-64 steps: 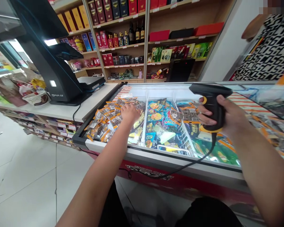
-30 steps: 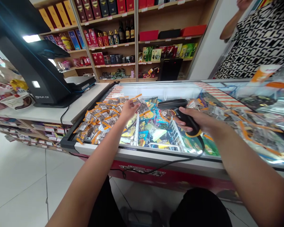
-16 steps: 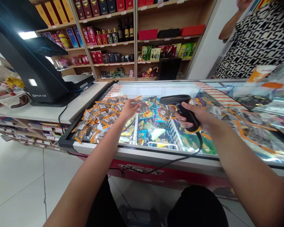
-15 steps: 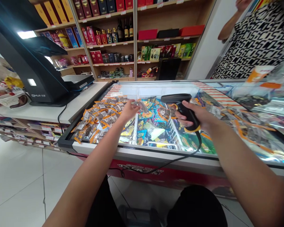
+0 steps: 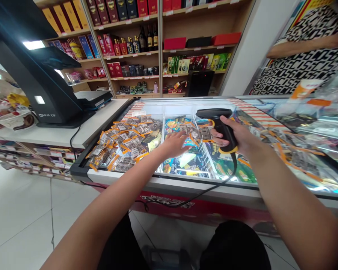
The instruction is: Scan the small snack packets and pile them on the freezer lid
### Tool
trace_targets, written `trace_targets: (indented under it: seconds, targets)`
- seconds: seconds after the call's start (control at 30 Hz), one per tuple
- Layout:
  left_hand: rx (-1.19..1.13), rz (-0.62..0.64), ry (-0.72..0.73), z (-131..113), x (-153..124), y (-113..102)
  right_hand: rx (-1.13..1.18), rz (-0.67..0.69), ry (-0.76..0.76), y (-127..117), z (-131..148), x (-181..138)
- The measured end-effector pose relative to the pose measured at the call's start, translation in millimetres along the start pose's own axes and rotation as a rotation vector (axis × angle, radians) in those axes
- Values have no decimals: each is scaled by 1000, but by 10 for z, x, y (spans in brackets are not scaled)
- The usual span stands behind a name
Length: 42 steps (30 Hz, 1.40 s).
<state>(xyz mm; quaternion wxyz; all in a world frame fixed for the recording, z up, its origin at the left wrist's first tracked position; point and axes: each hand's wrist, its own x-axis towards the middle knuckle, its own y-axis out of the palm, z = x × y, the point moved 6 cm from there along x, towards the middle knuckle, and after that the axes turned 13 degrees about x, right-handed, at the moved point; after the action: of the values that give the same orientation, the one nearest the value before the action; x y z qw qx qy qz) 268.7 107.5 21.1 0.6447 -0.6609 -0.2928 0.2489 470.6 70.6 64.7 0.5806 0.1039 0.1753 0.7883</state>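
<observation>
A black barcode scanner [image 5: 227, 133] with yellow trim is gripped in my right hand [image 5: 240, 137], its head pointing left above the freezer. My left hand [image 5: 174, 145] is over the middle of the freezer's glass top, fingers stretched out and apart. Just beyond its fingertips lie a few clear packets with orange edges [image 5: 195, 134] and dark contents; whether the fingers touch them I cannot tell. A large heap of similar packets [image 5: 129, 142] covers the left part of the glass. Under the glass, colourful ice-cream wrappers [image 5: 169, 165] show in white wire baskets.
More orange-edged packets [image 5: 293, 146] lie to the right. The scanner's cable [image 5: 205, 192] hangs across the freezer front. A checkout terminal [image 5: 59, 93] stands on the left counter [image 5: 73, 133]. Stocked shelves [image 5: 129, 54] are behind. A person in a patterned top [image 5: 307, 63] is at the far right.
My left hand has moved right and nearer, from pinching a small packet to spread fingers beside the middle packets. The scanner has shifted slightly right. The other person's arm has lowered across their body.
</observation>
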Motion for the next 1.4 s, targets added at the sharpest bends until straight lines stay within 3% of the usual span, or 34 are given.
trace_targets:
  seconds: [0.17, 0.33, 0.43, 0.53, 0.67, 0.73, 0.83, 0.9, 1.03, 1.2, 1.3, 1.4]
  targets:
    - [17, 59, 77, -291, 302, 13, 51, -36, -58, -32, 25, 2]
    - [-26, 16, 76, -451, 520, 22, 65, -36, -43, -26, 43, -27]
    - [-18, -35, 58, -419, 533, 16, 52, -15, -4, -21, 29, -49]
    - [55, -101, -125, -135, 476, -78, 40, -15, -1, -10, 30, -64]
    - [158, -157, -585, 573, 265, -267, 16, -26, 9, 35, 26, -70]
    - [164, -129, -737, 896, 153, -290, 2, -25, 23, 57, 15, -69]
    - [127, -10, -813, 1201, 62, -215, -16, -21, 47, 64, -12, -65]
    - [137, 24, -787, 1256, 57, -185, -25, -21, 61, 51, -32, -61]
    - [194, 5, -644, 1072, 120, -205, -20, -21, 59, 10, -44, -48]
    - [145, -89, -413, 582, 186, -277, -11, -14, 75, -31, -52, -37]
    - [84, -124, -456, 446, 177, -291, -13, 9, 55, -23, -42, -34]
    - [-128, -159, -557, 492, 187, -247, -21, 14, 27, -20, -31, -29]
